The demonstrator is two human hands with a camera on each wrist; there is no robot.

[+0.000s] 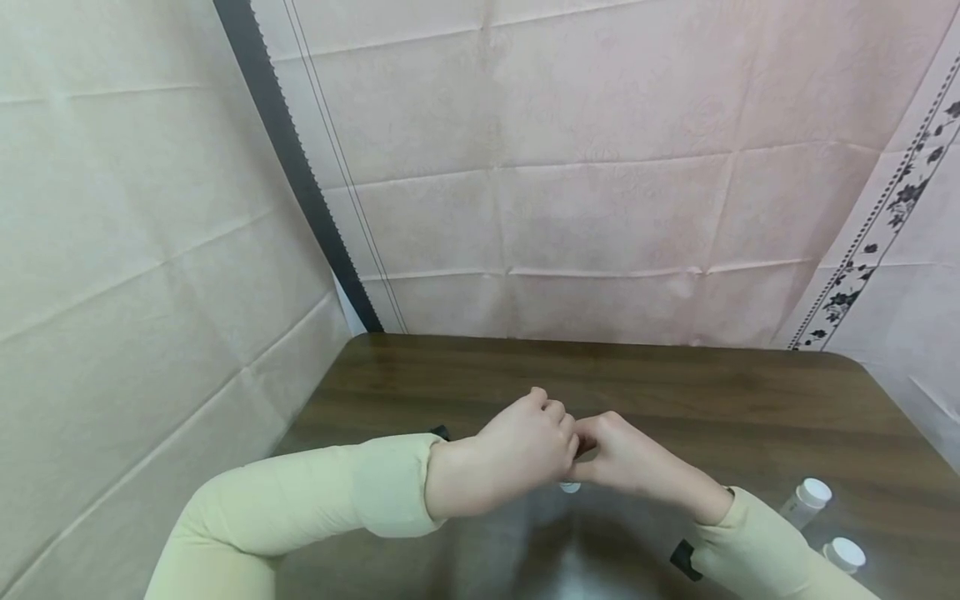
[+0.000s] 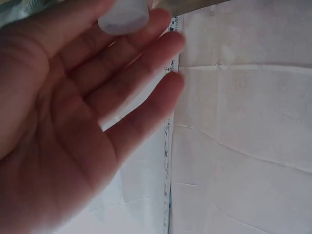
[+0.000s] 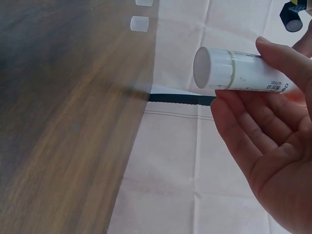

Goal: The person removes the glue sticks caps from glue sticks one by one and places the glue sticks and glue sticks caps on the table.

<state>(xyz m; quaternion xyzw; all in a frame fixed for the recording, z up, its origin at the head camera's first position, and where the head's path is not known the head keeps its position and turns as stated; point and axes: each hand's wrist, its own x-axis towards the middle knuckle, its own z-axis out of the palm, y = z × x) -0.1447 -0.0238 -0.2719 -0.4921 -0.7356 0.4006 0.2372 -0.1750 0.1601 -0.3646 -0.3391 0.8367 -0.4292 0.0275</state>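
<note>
A white bottle (image 3: 243, 70) with printed label text lies across the right wrist view, its flat round end facing left. My right hand (image 1: 633, 462) grips it between thumb and fingers; in the head view only a small piece of the bottle (image 1: 570, 487) shows under the hands. Close against the right hand, my left hand (image 1: 517, 458) is at the bottle's other end. In the left wrist view, a whitish translucent cap (image 2: 124, 18) is pinched by the thumb and forefinger, while the remaining fingers (image 2: 146, 105) spread loosely below. Both hands are above the brown table (image 1: 465, 358).
Two white-capped bottles, one farther back (image 1: 806, 502) and one nearer (image 1: 843, 552), stand at the right beside my right sleeve (image 1: 772, 542). In the right wrist view two small white objects (image 3: 139, 23) show near the table's edge. Creased cloth (image 1: 615, 208) hangs behind the table.
</note>
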